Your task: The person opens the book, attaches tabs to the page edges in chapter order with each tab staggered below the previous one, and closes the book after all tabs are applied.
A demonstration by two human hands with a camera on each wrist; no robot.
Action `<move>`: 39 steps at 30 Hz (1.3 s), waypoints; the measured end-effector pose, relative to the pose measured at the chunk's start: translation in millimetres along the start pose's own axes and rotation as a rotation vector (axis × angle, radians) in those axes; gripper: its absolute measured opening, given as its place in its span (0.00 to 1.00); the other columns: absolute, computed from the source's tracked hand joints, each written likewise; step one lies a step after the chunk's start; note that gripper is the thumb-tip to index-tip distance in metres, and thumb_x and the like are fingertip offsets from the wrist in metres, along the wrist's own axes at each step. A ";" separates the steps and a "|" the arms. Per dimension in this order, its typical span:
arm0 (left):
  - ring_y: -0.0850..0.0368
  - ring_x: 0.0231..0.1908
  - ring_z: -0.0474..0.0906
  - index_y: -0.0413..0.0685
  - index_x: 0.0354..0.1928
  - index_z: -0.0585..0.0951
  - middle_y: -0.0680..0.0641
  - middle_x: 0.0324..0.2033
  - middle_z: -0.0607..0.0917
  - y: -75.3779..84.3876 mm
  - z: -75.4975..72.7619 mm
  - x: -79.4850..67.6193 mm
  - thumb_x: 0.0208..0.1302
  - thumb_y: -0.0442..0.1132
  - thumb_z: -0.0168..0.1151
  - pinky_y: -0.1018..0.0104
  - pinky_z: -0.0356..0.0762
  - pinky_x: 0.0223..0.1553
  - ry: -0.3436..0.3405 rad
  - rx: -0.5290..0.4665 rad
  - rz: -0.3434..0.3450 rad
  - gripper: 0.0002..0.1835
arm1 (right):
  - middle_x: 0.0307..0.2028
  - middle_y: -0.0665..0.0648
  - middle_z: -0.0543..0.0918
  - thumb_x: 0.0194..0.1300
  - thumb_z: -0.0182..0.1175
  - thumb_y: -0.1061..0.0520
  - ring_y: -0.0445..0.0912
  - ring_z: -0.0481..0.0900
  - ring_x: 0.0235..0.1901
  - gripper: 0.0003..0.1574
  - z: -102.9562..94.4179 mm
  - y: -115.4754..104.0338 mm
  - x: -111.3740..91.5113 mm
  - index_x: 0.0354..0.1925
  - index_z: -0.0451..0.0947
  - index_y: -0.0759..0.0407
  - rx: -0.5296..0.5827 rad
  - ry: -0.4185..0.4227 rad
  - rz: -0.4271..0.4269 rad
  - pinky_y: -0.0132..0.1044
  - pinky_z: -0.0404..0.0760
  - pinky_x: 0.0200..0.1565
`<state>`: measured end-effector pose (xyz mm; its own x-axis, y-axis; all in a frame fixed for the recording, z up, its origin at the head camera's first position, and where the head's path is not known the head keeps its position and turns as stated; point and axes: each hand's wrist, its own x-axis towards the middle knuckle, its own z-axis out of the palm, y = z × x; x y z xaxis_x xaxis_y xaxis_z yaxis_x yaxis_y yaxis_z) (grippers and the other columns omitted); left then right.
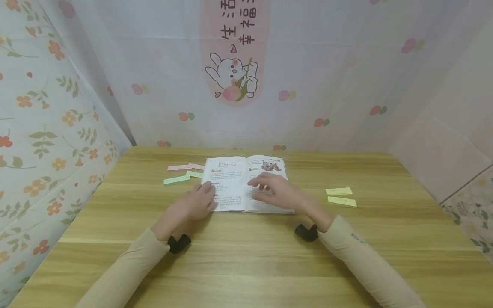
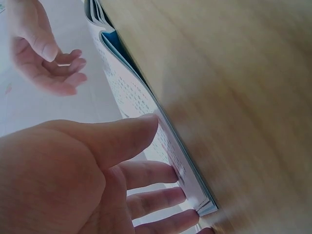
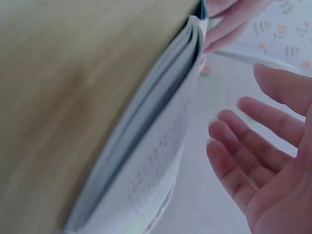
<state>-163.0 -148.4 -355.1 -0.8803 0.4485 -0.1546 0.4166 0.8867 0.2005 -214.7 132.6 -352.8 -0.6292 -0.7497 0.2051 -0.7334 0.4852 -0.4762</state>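
Observation:
An open book (image 1: 227,194) lies on the wooden table, with printed text on both pages and a colour picture near the top of the right page. My left hand (image 1: 198,202) rests on the left page's outer edge, fingers fairly straight; in the left wrist view its fingertips (image 2: 168,195) touch the page. My right hand (image 1: 275,190) hovers over the right page, fingers slightly bent and apart. Between the right hand's (image 3: 273,156) thumb and fingers nothing is held, as the right wrist view shows. There the book's page edges (image 3: 141,122) stand a little apart.
Left of the book lie pink paper strips (image 1: 179,167) and green paper strips (image 1: 176,180). Two yellow strips (image 1: 342,201) with faint writing lie to the right. A printed curtain (image 1: 154,107) hangs behind the wooden table (image 1: 239,265).

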 end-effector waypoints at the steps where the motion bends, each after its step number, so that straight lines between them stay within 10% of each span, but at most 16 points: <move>1: 0.32 0.63 0.64 0.24 0.69 0.63 0.30 0.68 0.63 -0.4 0.4 0.4 0.77 0.40 0.49 0.37 0.71 0.59 -0.001 -0.001 -0.002 0.28 | 0.51 0.57 0.84 0.69 0.65 0.54 0.46 0.81 0.45 0.22 -1.8 -0.2 -0.3 0.58 0.80 0.63 0.001 0.007 0.002 0.43 0.80 0.49; 39: 0.31 0.69 0.58 0.27 0.71 0.61 0.31 0.72 0.59 -4.8 4.8 4.2 0.78 0.41 0.48 0.34 0.62 0.65 -0.031 -0.018 -0.020 0.29 | 0.53 0.61 0.84 0.68 0.66 0.59 0.52 0.80 0.47 0.24 -44.2 42.3 -63.3 0.61 0.78 0.64 -0.045 0.113 0.189 0.50 0.80 0.51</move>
<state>-167.7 -150.2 -361.4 -0.8807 0.4345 -0.1886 0.3950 0.8934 0.2140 -217.3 220.5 -348.1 -0.7795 -0.5896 0.2117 -0.6088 0.6335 -0.4774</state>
